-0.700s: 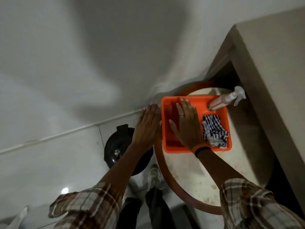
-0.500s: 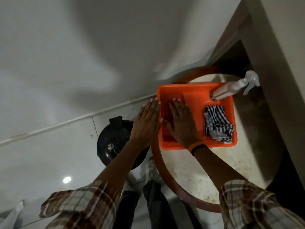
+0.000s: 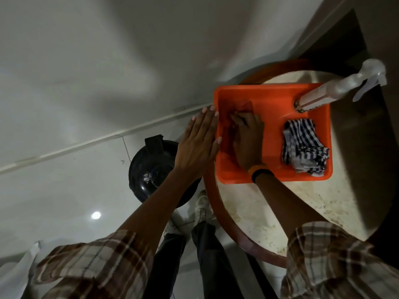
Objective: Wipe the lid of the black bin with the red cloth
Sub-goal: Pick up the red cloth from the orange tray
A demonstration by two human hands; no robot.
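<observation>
An orange tray [image 3: 272,93] stands on a round table. In its left half lies the red cloth [image 3: 245,106], hard to tell apart from the tray. My right hand [image 3: 248,137] is in the tray with its fingers curled onto the cloth. My left hand [image 3: 197,143] rests flat and open against the tray's left outer wall. The black bin [image 3: 151,169] with its glossy round lid stands on the floor to the left of the table, partly hidden by my left forearm.
The round table [image 3: 259,223] has a pale top and a reddish-brown rim. In the tray lie a black-and-white striped cloth [image 3: 302,147] and a white spray bottle [image 3: 336,89]. A wall and a dark opening [image 3: 336,39] stand behind. My legs and shoes are below.
My right hand's fingers have curled from flat onto the red cloth, bunching it up. The left hand stays against the tray's side. The view has shifted closer.
</observation>
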